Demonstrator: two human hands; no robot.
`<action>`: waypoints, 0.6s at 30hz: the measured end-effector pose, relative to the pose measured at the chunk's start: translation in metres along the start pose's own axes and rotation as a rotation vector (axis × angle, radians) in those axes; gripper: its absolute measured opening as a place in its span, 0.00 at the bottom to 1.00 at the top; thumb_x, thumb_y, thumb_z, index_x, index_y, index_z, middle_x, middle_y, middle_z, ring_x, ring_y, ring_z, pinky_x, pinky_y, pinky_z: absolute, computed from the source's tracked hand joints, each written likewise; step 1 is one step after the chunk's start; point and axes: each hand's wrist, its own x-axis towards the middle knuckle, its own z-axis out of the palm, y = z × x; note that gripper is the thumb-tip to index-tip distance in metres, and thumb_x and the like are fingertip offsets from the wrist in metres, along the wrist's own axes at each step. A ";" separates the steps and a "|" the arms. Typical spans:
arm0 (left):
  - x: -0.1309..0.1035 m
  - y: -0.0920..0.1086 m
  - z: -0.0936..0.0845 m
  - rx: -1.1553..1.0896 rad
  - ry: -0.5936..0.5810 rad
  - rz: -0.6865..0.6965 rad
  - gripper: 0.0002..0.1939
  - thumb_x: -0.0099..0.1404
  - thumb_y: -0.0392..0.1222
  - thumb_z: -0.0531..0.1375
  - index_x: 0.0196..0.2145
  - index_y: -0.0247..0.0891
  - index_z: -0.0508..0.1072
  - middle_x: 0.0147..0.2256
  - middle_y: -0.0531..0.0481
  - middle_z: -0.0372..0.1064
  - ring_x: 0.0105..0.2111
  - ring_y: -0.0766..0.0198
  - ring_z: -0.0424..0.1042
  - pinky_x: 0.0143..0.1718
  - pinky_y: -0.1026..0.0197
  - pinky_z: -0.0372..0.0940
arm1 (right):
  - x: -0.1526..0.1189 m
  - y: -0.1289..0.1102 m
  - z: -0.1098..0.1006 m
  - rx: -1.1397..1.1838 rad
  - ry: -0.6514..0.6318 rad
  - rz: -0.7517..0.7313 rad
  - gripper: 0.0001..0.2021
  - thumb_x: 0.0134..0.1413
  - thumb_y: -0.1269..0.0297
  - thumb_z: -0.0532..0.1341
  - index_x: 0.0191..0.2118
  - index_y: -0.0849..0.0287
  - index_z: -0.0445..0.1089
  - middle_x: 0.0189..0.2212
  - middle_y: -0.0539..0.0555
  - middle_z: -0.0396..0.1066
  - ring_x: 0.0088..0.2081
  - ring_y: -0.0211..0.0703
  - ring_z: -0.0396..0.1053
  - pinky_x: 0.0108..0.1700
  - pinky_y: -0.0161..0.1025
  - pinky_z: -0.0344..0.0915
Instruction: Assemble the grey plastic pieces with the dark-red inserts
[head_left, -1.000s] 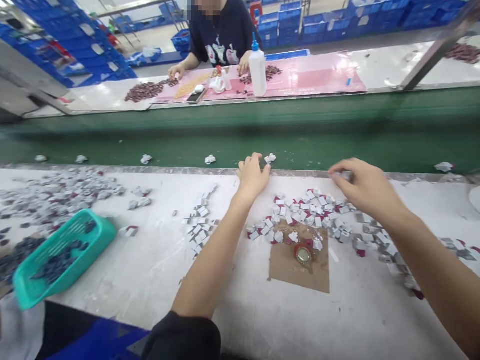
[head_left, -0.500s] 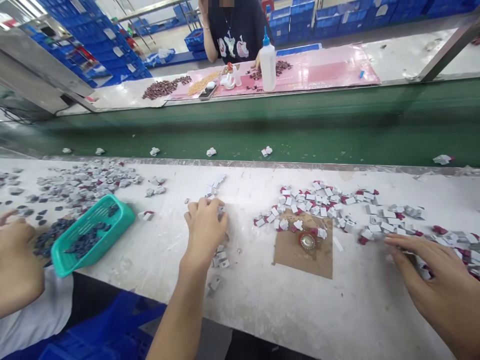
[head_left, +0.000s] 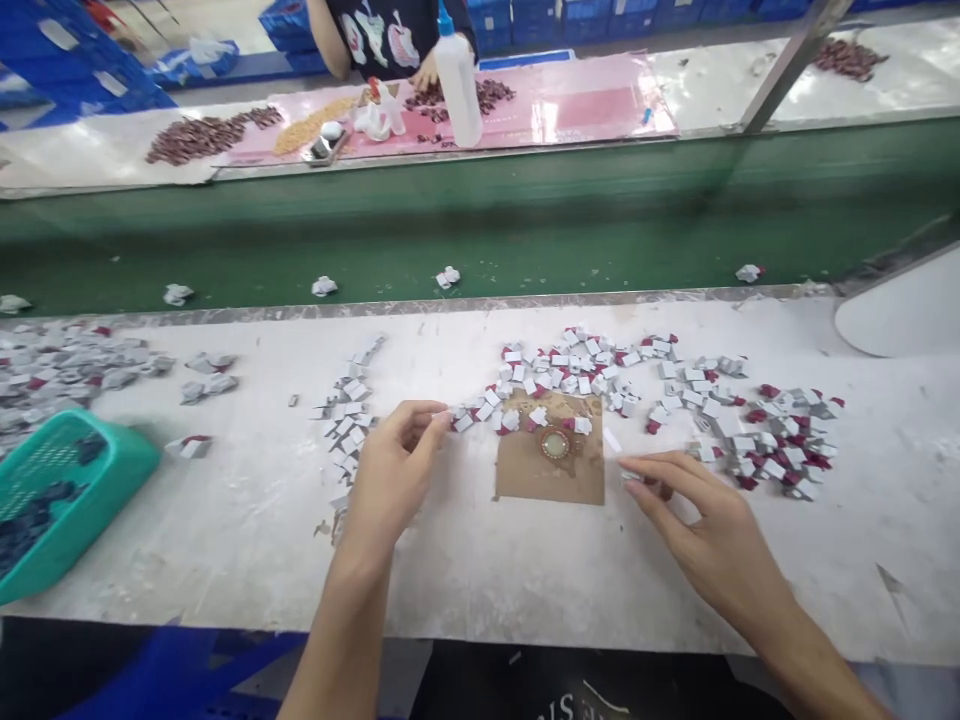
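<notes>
My left hand (head_left: pixel 394 465) hovers low over the white table (head_left: pixel 225 540), fingers curled, thumb and forefinger pinched on a small grey piece. It is just right of a strip of grey pieces (head_left: pixel 346 415). My right hand (head_left: pixel 701 525) lies low with fingers stretched left, and a small dark red piece (head_left: pixel 661 490) shows under them. Between my hands lies a brown card square (head_left: pixel 525 482) with a round gold cap (head_left: pixel 555 443) on it. White and red pieces (head_left: pixel 592 362) are heaped behind the card and to the right (head_left: pixel 772 440).
A teal basket (head_left: pixel 82 490) with dark pieces stands at the left edge, with more grey pieces (head_left: pixel 60 365) behind it. A green conveyor belt (head_left: pixel 562 240) carries a few finished pieces. Across it, a person's hand (head_left: pixel 427 72) works beside a white glue bottle (head_left: pixel 457 75).
My left hand lifted off the grey strip and moved right toward the card. My right hand came left from the right heap to the card's edge. The view shifted right.
</notes>
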 end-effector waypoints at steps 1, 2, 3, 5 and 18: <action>-0.002 -0.001 0.003 0.019 0.008 -0.009 0.18 0.67 0.60 0.69 0.44 0.44 0.82 0.39 0.46 0.83 0.37 0.53 0.80 0.40 0.53 0.71 | 0.000 0.000 0.002 0.016 -0.007 0.028 0.12 0.78 0.50 0.66 0.50 0.48 0.86 0.46 0.58 0.87 0.40 0.54 0.84 0.44 0.50 0.82; -0.005 -0.002 0.005 0.048 0.020 -0.016 0.18 0.66 0.59 0.69 0.45 0.45 0.82 0.39 0.47 0.83 0.36 0.53 0.79 0.39 0.53 0.70 | 0.000 0.001 0.003 0.030 -0.006 0.059 0.13 0.78 0.50 0.66 0.50 0.49 0.85 0.46 0.58 0.87 0.41 0.54 0.84 0.44 0.50 0.82; -0.009 -0.002 0.007 0.082 0.033 -0.023 0.17 0.66 0.59 0.70 0.45 0.45 0.81 0.38 0.48 0.82 0.35 0.53 0.78 0.37 0.54 0.69 | 0.000 0.002 0.003 0.038 -0.005 0.093 0.13 0.78 0.49 0.66 0.50 0.50 0.84 0.46 0.58 0.87 0.41 0.55 0.84 0.44 0.50 0.82; -0.017 0.000 0.008 0.144 0.063 -0.037 0.16 0.66 0.58 0.70 0.45 0.47 0.80 0.36 0.50 0.80 0.31 0.55 0.74 0.35 0.54 0.67 | -0.001 0.004 -0.001 0.024 -0.016 0.150 0.12 0.77 0.50 0.66 0.49 0.50 0.82 0.44 0.58 0.86 0.41 0.55 0.84 0.42 0.49 0.81; -0.055 -0.024 0.016 0.319 0.078 0.164 0.09 0.76 0.52 0.62 0.44 0.48 0.79 0.44 0.43 0.79 0.49 0.41 0.76 0.55 0.41 0.70 | -0.001 0.011 -0.009 0.038 0.005 0.170 0.09 0.75 0.55 0.68 0.49 0.50 0.86 0.45 0.58 0.87 0.43 0.55 0.85 0.46 0.52 0.84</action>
